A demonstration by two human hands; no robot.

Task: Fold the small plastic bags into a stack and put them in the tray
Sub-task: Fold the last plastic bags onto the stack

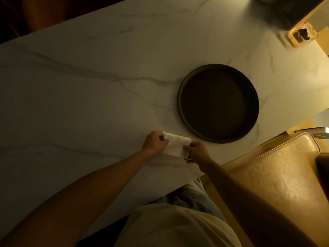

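Setting: a dim, warmly lit home dining area. Evidence: a white marble-look table (89,90) with grey veins; a tan leather chair (277,175) stood at its near corner; a round dark tray (180,97) lay on the table; a glass ashtray (302,34) sat at the far corner.

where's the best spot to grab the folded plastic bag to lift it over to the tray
Pinch the two short ends, about where the left hand and right hand now hold it. The plastic bag is a thin, limp white strip lying flat on the table, so holding both ends probably keeps the fold shut. The tray sits just beyond, to the right.
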